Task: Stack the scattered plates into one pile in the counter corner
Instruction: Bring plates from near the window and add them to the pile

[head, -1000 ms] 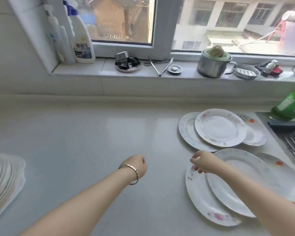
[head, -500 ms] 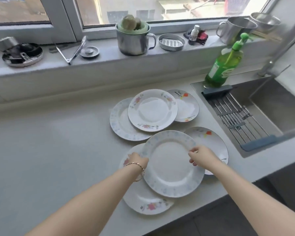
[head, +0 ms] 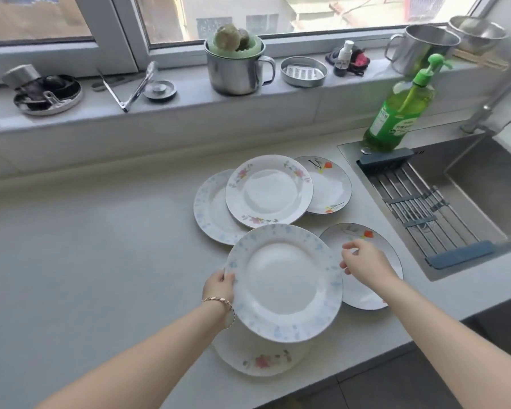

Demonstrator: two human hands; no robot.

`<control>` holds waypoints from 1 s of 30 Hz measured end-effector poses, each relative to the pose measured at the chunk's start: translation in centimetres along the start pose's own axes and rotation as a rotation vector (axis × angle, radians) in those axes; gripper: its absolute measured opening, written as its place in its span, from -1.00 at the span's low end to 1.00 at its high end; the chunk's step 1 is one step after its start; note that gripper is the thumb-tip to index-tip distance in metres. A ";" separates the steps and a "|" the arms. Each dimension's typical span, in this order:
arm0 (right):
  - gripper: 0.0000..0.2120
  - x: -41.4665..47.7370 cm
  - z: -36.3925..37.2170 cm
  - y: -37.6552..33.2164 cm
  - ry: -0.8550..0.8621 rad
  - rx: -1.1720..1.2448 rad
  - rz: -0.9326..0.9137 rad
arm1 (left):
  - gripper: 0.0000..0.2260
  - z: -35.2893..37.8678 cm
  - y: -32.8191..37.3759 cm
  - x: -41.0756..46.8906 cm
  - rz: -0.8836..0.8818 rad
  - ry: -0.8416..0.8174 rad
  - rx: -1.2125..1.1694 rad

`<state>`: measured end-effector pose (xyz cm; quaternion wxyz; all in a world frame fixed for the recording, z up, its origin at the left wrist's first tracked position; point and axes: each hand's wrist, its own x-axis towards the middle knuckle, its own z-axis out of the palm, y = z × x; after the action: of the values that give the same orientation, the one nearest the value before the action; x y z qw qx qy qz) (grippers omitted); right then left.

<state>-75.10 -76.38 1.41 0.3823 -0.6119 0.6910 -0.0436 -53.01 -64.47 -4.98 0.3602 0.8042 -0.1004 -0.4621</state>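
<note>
Six plates counted in all, clustered right of centre on pale counter (head: 101,246); broad bare stretch kept toward 9 o'clock, probably as the route to the corner, which lay out of view.

Left hand (head: 219,286), bracelet at wrist: fingers closed on the 9 o'clock rim of blue-speckled plate (head: 283,281), thumb on top and the rest hidden beneath. Plate seemingly raised and roughly level, gripped at the rim so that the face stayed untouched.

Beneath it, at 6 o'clock: pink-flowered plate (head: 260,360), mostly covered, only its near edge exposed. Likely next for collection.

At 12 o'clock of the held plate: overlapping back trio, namely second blue-speckled plate (head: 210,208) lowest at left, second pink-flowered plate (head: 269,191) on top at centre, small orange-flowered plate (head: 329,187) tucked under at right. All untouched.

Right hand (head: 363,262): fingers loosely curled, thumb and forefinger parted, poised at the 3 o'clock rim of the held plate, presumably to steady the lift. Contact with the rim could not be told.

Under that hand: larger orange-flowered plate (head: 359,298), flat on counter, partly overlapped by the held plate.

Farther toward 3 o'clock: sink (head: 469,184) with drain rack (head: 416,202), green soap bottle (head: 398,113) at its back corner. Judged stage: first lift under way, stacking barely begun.
</note>
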 end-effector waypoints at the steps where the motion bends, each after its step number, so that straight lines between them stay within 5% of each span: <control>1: -0.79 0.1 0.1 -0.5 -0.006 -0.003 -0.010 | -0.68 -1.1 0.0 0.2 -0.003 0.017 -0.026; 15: -0.76 -5.7 13.1 -18.2 -0.356 -0.488 -0.521 | -0.72 -26.9 -2.1 -2.5 0.084 0.503 -0.776; 30: -0.88 -25.9 38.6 -37.0 -0.480 -0.747 -0.953 | -0.75 -60.4 -17.8 -9.7 0.095 0.986 -0.879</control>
<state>-23.65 -47.03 6.05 0.2265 -0.9357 0.2080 0.1728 -12.17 -17.47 8.46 0.6785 0.6944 0.2389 -0.0214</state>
